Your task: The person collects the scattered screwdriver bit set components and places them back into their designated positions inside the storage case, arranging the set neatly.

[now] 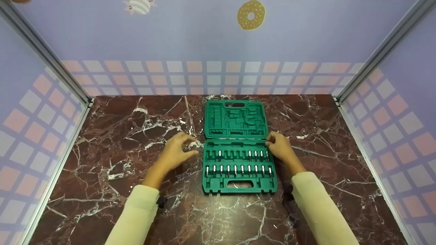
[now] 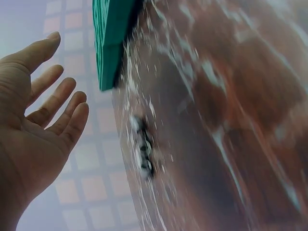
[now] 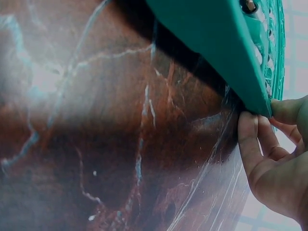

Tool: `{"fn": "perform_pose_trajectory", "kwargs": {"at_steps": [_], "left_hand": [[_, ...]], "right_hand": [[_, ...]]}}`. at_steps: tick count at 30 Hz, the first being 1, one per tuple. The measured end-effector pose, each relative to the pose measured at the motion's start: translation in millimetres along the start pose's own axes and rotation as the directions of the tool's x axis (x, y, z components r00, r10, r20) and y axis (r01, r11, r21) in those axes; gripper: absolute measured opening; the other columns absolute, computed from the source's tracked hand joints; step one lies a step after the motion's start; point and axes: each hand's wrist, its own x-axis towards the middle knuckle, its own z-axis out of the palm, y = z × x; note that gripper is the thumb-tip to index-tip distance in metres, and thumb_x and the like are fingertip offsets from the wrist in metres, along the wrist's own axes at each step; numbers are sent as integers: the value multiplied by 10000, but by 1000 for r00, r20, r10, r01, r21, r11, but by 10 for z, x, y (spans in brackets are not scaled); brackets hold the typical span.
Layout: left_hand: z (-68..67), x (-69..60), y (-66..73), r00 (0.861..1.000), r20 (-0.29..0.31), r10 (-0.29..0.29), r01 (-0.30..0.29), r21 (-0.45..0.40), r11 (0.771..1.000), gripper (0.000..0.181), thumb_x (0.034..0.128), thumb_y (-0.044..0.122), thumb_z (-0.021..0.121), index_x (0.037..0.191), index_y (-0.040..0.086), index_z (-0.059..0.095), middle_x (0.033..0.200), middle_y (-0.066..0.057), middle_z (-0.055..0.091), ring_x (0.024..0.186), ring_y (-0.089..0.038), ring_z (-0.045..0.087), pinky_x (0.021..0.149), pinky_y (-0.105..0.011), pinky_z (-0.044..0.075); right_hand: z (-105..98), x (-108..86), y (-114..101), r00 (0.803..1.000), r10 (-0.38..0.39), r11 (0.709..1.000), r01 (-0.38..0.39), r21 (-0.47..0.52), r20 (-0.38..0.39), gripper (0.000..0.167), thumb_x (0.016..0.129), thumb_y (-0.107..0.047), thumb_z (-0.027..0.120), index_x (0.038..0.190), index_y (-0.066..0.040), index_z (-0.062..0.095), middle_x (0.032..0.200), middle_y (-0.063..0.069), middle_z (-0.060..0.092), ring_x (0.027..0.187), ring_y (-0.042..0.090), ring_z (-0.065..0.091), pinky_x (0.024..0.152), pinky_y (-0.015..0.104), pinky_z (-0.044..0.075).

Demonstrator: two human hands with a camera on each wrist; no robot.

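Observation:
A green plastic socket-bit case [image 1: 239, 187] lies open on the table, its lid [image 1: 236, 119] folded back toward the rear wall. Several silver socket bits [image 1: 235, 170] fill the front row; the back row holds fewer, with vacant slots between. My right hand [image 1: 279, 145] pinches the case's right edge near the hinge, thumb above and fingers beneath in the right wrist view. Left of the case, my left hand [image 1: 175, 151] hovers with thumb and fingers spread, holding nothing. Small blurred black-and-silver pieces [image 2: 143, 147] lie on the table in the left wrist view.
The table [image 1: 119, 204] has a dark red, white-veined marble look. A lilac back wall [image 1: 190, 37] with pink and white squares stands behind it, and matching side walls [image 1: 27, 112] flank it left and right.

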Motion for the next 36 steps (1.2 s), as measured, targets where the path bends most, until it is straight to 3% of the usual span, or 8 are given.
{"fn": "perform_pose_trajectory", "kwargs": {"at_steps": [7, 11, 20, 27, 36], "left_hand": [[-169, -103, -233, 997, -76, 23, -19, 54, 998, 477, 766, 129, 905, 1187, 29, 705, 1225, -148, 677, 1161, -360, 625, 1072, -531, 477], [-250, -137, -357, 995, -96, -1, 9, 79, 997, 527, 769, 125, 903, 1233, 13, 681, 1295, -173, 663, 1258, -396, 579, 1128, -563, 420], [-370, -181, -598, 992, -60, -115, 122, 130, 984, 674, 792, 114, 877, 1393, 13, 589, 1458, -214, 559, 1359, -440, 480, 1183, -589, 353], [-404, -173, -737, 989, -50, -136, 143, 172, 975, 646, 796, 99, 872, 1376, 0, 606, 1423, -208, 587, 1304, -435, 494, 1152, -575, 388], [-406, -77, -819, 989, -13, -144, 143, 212, 967, 530, 824, 91, 844, 1314, 1, 663, 1381, -205, 623, 1255, -426, 520, 1131, -575, 401]], "right_hand": [[-6, 15, 18, 1000, 0, 1000, 0, -7, 3, 39, 950, -27, 632, 918, -49, 636, 815, 103, 641, 770, 255, 550, 718, 393, 467], [-13, 18, 4, 1000, 2, 1000, -2, -10, 8, 43, 956, -32, 632, 919, -55, 631, 842, 118, 654, 788, 267, 564, 732, 418, 484], [-13, 22, 8, 1000, -5, 1000, 5, -15, 0, 40, 959, -49, 639, 922, -35, 629, 830, 111, 653, 781, 264, 567, 715, 408, 475], [2, 14, 18, 1000, -20, 1000, 20, -18, -8, 37, 945, -36, 651, 910, -36, 640, 803, 97, 638, 757, 257, 553, 700, 393, 456], [13, 0, 22, 1000, -12, 1000, 12, -20, -11, 38, 945, -42, 656, 917, -34, 631, 839, 123, 661, 797, 284, 578, 738, 441, 486]]}}
